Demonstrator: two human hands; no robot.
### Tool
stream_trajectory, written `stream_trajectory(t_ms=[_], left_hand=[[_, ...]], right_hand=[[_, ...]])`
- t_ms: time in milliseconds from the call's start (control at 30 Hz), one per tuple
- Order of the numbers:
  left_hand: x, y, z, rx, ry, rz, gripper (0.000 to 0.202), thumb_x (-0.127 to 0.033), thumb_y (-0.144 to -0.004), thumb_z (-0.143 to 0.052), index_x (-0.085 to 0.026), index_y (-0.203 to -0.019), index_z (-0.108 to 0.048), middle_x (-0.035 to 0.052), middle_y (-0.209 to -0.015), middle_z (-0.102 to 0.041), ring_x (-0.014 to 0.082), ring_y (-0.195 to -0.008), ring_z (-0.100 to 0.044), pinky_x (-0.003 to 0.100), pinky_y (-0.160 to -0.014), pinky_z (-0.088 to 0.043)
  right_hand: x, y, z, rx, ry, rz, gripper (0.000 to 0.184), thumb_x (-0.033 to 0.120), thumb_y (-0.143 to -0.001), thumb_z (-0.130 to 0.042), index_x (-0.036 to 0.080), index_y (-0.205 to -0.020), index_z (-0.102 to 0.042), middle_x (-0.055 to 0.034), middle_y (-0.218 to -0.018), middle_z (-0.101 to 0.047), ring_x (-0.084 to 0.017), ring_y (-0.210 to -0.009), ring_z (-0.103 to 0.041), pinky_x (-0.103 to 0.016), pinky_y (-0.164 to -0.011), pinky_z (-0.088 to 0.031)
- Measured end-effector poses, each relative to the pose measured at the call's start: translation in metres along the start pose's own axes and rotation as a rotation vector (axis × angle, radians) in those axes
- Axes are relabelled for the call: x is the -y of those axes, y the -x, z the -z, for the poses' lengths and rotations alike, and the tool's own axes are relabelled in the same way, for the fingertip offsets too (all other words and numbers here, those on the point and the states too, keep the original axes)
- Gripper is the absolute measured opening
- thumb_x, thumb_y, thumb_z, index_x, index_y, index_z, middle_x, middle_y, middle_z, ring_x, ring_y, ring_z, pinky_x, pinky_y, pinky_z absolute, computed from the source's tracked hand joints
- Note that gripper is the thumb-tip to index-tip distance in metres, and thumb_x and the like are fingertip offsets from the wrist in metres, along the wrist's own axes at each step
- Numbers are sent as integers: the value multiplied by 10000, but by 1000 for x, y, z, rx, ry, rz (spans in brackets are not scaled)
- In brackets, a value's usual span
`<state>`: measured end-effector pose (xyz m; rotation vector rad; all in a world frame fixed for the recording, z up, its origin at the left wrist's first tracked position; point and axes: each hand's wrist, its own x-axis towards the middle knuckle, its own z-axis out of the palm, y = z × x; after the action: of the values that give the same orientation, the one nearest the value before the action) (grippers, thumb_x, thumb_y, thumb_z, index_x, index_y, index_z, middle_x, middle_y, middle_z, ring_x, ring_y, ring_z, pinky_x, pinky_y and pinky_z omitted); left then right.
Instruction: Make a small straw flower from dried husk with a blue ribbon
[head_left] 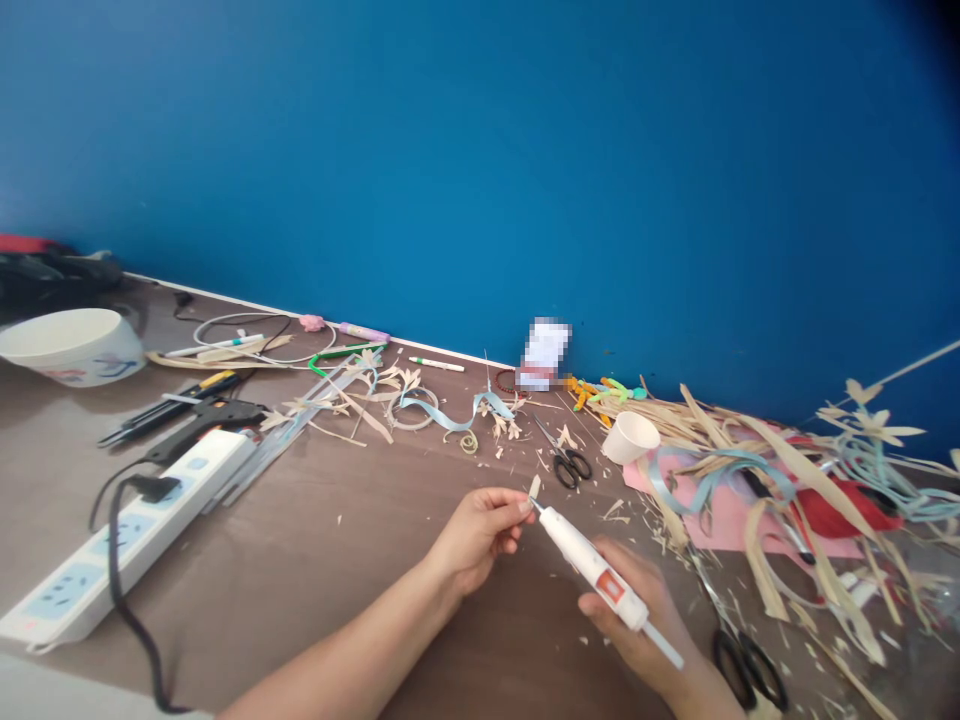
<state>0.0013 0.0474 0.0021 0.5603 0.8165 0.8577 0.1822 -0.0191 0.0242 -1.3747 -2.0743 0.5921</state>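
Observation:
A white hot glue gun (592,562) is gripped in my right hand (637,610), its nozzle pointing up and left, and a glue stick (666,645) juts from its back end. My left hand (484,525) is closed in a pinch on a small pale strip (535,487) that looks like dried husk. The nozzle tip is at the strip beside my left fingertips; whether they touch is hard to tell. Just beyond my hands lie black-handled scissors (571,467). A second pair of scissors (746,665) rests by my right forearm.
On the left are a power strip (135,545) with a plugged black cord, a black glue gun (206,425), clear glue sticks (277,440) and a white bowl (75,345). Husk strips (772,450), blue ribbon (442,412) and a paper cup (631,437) lie farther back and right, before a blue wall (450,180).

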Motion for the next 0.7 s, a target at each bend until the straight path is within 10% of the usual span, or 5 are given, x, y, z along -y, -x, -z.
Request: stream_trajectory(t_ms=[700], left_hand=[[0, 0, 2, 12, -6, -16, 239, -277, -547, -732, -99, -675, -637, 9, -614, -576, 21, -437, -396, 141, -382, -310]], right_hand=[[5, 0, 1, -20, -3, -4, 387, 568, -783, -392, 194, -697, -442, 25, -592, -382, -119, -503, -387, -245, -472, -310]])
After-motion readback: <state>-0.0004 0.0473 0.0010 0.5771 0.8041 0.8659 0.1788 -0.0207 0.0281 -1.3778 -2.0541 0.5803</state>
